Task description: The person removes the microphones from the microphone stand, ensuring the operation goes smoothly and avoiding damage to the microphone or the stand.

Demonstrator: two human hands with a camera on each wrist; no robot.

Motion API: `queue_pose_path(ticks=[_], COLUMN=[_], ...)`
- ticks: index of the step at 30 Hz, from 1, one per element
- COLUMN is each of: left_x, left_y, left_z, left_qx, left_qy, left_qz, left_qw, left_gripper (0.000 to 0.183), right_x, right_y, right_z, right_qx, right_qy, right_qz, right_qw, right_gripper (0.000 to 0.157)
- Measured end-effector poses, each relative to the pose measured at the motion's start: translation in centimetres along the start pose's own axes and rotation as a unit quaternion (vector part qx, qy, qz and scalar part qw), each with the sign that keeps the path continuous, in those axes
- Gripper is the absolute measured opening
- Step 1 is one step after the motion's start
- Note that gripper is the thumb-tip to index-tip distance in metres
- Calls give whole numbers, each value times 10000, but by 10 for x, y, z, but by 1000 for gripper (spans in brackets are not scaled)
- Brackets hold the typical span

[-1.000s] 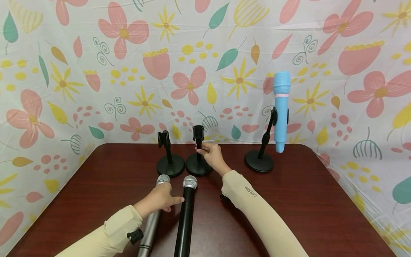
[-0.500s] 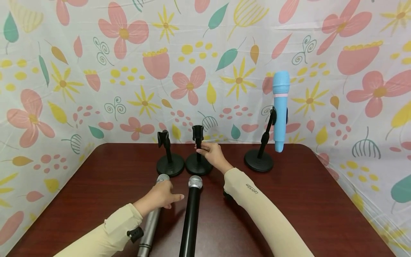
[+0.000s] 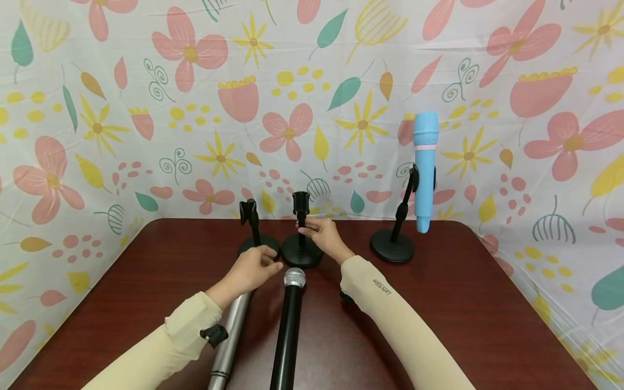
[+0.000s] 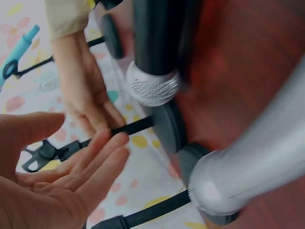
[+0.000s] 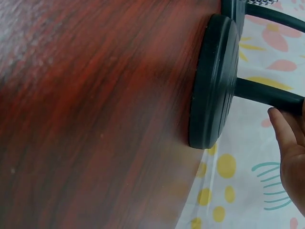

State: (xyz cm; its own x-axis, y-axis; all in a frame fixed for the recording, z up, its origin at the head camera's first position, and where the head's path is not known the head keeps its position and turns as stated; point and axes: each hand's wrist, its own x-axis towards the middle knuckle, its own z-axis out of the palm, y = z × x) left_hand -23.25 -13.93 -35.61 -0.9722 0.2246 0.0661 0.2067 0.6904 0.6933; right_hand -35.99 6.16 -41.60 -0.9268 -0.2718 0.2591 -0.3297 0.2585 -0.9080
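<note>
My right hand (image 3: 324,238) pinches the pole of the middle black microphone stand (image 3: 301,202), whose round base (image 5: 214,86) sits on the table. My left hand (image 3: 249,272) hovers over the head end of a silver microphone, fingers loosely extended and holding nothing. That silver microphone (image 3: 229,341) lies on the table, its head hidden behind the hand in the head view but visible in the left wrist view. To its right lies a black microphone (image 3: 286,336) with a silver mesh head. The left black stand (image 3: 249,212) has an unfilled clip, its base partly behind my left hand.
A light blue microphone (image 3: 426,168) is held upright in the clip of a third black stand (image 3: 392,248) at the back right. Behind the dark red wooden table (image 3: 487,325) hangs a flower-patterned cloth (image 3: 361,81).
My left hand has lifted off the silver microphone and moved forward, toward the left stand. The black microphone has shifted slightly right. My right hand stays on the middle stand.
</note>
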Motion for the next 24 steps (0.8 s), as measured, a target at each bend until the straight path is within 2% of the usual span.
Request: queue_pose_path(ticks=[4, 8, 10, 13, 16, 20, 24], left_x=[14, 29, 37, 50, 63, 79, 92], left_y=[7, 18, 24, 31, 35, 36, 36], left_z=[-10, -16, -15, -10, -2, 5, 8], left_qx=[-442, -1081, -1379, -1840, -2358, -3033, -3568], left_qy=[385, 663, 740, 766, 780, 714, 505], left_qz=[532, 1022, 1136, 1147, 949, 727, 744], left_qw=[9969, 9866, 9811, 9732, 9640, 9474, 9298], left_gripper=[31, 36, 39, 44, 48, 50, 50], right_x=[0, 1, 1, 1, 0, 0, 0], right_y=[1, 0, 0, -1, -1, -2, -2], right_z=[0, 0, -1, -1, 0, 1, 1], right_qx=[-46, -172, -214, -196, -157, -180, -216], right_qy=[21, 49, 85, 151, 136, 79, 114], right_qz=[-62, -136, -196, -280, -326, -317, -373], right_qw=[10000, 9997, 9995, 9993, 9993, 9993, 9990], right_gripper=[34, 34, 33, 31, 30, 30, 30])
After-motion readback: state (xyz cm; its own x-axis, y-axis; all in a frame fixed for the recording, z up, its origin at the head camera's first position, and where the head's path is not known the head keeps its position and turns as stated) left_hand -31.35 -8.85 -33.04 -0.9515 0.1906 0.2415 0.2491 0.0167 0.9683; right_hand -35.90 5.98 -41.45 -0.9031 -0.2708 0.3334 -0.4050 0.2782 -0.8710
